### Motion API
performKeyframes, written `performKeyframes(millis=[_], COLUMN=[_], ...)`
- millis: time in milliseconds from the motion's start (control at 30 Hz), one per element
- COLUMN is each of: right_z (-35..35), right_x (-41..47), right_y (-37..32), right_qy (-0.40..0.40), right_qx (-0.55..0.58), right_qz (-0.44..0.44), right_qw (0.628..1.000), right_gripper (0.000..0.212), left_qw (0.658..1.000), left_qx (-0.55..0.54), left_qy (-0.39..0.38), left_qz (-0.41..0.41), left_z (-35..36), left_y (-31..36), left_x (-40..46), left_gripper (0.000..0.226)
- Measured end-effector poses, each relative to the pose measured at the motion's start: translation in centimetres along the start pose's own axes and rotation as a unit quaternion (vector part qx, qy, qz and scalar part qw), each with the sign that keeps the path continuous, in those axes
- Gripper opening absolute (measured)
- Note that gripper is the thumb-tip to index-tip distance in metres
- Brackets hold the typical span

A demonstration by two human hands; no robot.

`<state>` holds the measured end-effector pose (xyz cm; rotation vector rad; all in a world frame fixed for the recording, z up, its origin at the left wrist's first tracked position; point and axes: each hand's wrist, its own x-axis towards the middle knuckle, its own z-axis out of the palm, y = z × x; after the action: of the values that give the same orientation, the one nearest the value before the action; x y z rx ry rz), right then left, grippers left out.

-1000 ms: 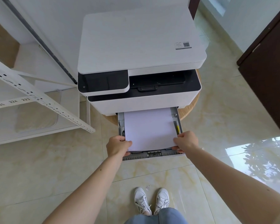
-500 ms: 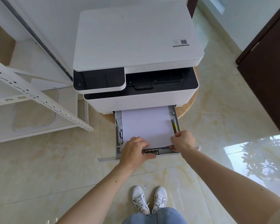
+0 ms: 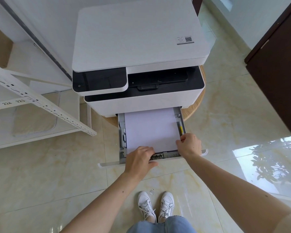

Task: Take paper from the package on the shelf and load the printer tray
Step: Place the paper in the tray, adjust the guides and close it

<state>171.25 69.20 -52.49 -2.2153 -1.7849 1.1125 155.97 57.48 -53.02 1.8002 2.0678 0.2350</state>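
With the paper (image 3: 150, 130) lying flat in the open tray (image 3: 182, 122) at 6 o'clock of the printer (image 3: 138, 37), the left hand (image 3: 139, 160), fingers curled on the rear guide, and the right hand (image 3: 189, 145), pinching the 5 o'clock corner, are best used to square the stack before the guide is slid snug

white shoes (image 3: 155, 206), dark door (image 3: 279, 68), tiled floor (image 3: 40, 174)

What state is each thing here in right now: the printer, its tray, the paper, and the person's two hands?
Printer: top lid shut, sitting on a round wooden stand.
Paper tray: pulled out, open.
Paper: lying flat in the tray.
Left hand: at the tray's front edge, fingers curled over the guide there.
Right hand: pinching the paper's near right corner.
Dark door: closed.
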Motion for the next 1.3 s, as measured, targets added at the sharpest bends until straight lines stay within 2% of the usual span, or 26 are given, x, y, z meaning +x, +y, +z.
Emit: performKeyframes(millis=[100,200,267,400,600,800,867,933,1000,1100,1167,1300], right_z=[0.3,0.4,0.4,0.3,0.1,-0.1,-0.4,-0.7,-0.9,-0.8,-0.5,0.3], right_x=[-0.2,-0.4,-0.2,0.0,0.0,0.1,0.1,0.2,0.4,1.3,1.9,2.6], right_y=[0.4,0.6,0.9,0.9,1.2,1.2,1.0,0.8,0.7,0.9,1.2,1.6], right_qy=[0.024,0.043,0.049,0.046,0.055,0.05,0.048,0.053,0.072,0.099,0.089,0.064], right_qx=[0.015,0.028,0.036,0.017,-0.047,-0.056,-0.051,-0.037,-0.022,-0.009,0.009,0.072], right_qz=[-0.012,-0.023,-0.023,-0.019,-0.001,0.003,-0.001,-0.007,-0.027,-0.094,-0.129,-0.132], right_qw=[1.0,0.998,0.998,0.999,0.997,0.997,0.998,0.998,0.997,0.991,0.988,0.987], right_gripper=[0.024,0.004,0.012,0.014,0.019,0.019,0.019,0.018,0.021,0.039,0.045,0.037], left_qw=[1.0,1.0,1.0,1.0,0.993,0.984,0.978,0.966,0.953,0.924,0.91,0.884], left_qx=[-0.007,-0.011,-0.016,-0.021,-0.105,-0.113,-0.146,-0.217,-0.256,-0.213,-0.186,-0.264], left_qy=[0.016,0.028,0.025,0.007,-0.034,-0.075,-0.075,-0.022,0.092,0.259,0.289,0.249], left_qz=[0.003,0.01,0.008,-0.01,-0.051,-0.114,-0.127,-0.138,-0.137,-0.185,-0.234,-0.294], left_z=[0.3,0.5,0.6,0.5,-0.1,-0.2,-0.4,-0.6,-1.0,-1.6,-1.8,-1.4], left_y=[0.2,0.2,0.3,0.4,-0.1,-0.8,-0.7,-0.8,-1.2,-2.5,-3.8,-5.6], left_x=[-0.1,-0.3,-0.4,-0.3,0.0,0.2,0.2,0.2,0.1,0.4,0.9,1.6], left_gripper=[0.036,0.035,0.033,0.03,0.044,0.058,0.065,0.057,0.037,0.026,0.032,0.042])
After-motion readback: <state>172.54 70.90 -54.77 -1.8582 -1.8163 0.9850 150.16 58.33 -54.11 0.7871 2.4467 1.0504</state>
